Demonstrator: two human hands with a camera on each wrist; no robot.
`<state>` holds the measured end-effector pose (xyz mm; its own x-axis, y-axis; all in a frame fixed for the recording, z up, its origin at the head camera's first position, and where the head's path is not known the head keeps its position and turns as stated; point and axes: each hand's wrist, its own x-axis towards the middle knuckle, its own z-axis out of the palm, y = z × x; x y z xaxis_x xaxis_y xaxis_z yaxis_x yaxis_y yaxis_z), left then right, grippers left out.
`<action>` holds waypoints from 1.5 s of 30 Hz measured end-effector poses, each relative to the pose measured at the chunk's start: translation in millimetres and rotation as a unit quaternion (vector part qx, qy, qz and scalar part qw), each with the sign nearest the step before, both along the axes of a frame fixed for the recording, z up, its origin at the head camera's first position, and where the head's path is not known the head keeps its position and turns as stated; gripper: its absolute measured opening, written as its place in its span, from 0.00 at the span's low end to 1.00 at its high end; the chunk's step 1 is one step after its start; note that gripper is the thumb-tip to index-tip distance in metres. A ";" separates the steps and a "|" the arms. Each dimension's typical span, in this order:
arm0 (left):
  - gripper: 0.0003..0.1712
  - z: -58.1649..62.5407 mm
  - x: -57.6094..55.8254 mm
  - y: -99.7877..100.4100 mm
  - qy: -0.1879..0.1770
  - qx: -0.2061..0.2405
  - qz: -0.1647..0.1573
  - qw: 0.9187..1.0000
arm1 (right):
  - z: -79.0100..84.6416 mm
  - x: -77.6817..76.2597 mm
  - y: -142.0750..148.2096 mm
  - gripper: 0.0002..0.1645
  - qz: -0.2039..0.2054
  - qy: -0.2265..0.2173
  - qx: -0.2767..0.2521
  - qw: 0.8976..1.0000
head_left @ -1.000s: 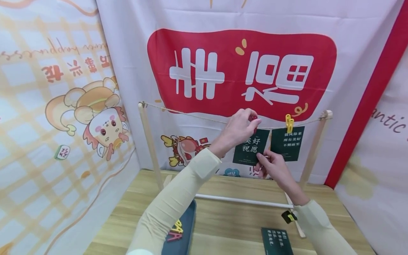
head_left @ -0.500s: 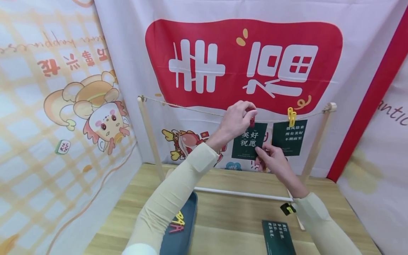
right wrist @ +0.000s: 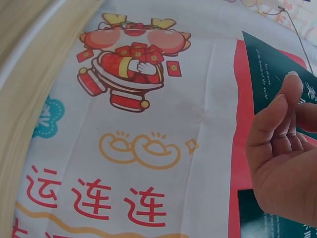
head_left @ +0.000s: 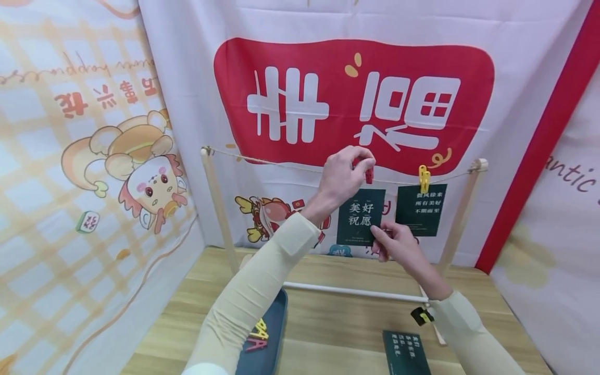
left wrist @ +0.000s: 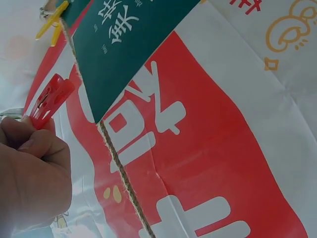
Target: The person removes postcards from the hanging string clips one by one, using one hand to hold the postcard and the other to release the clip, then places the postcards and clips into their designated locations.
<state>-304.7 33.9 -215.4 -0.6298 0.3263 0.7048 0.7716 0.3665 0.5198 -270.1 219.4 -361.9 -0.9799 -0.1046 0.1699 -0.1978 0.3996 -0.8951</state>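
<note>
My left hand (head_left: 346, 172) pinches a red clothespin (left wrist: 51, 99) just above the twine (left wrist: 122, 173). In the left wrist view the clothespin stands apart from the card. Below it, my right hand (head_left: 398, 240) pinches the lower right edge of a dark green card (head_left: 360, 217) with white characters. The card's top edge lies along the twine. To its right a second green card (head_left: 420, 211) hangs from the twine under a yellow clothespin (head_left: 424, 179). The right wrist view shows thumb and index finger on the held card (right wrist: 262, 74).
A wooden frame (head_left: 220, 208) carries the twine, with a white rod (head_left: 356, 292) low across it. A blue tray (head_left: 279, 323) with several clothespins (head_left: 258, 336) lies front left. Another green card (head_left: 405, 354) and a black-and-yellow object (head_left: 422, 316) lie front right. A printed cloth hangs behind.
The red clothespin, earlier at the card's top edge, is now raised just above it in the left hand. The right hand keeps its pinch on the card, which sits slightly further left.
</note>
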 end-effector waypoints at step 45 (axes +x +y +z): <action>0.22 -73.9 48.2 -165.2 -0.021 -0.171 -0.108 0.979 | -98.6 52.8 42.7 0.24 0.155 -0.147 0.029 0.977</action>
<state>-256.6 -131.3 -289.3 -0.5463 0.6677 0.5057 0.8308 0.3556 0.4281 -217.2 262.1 -460.6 -0.9053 -0.4049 -0.1287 -0.0553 0.4128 -0.9092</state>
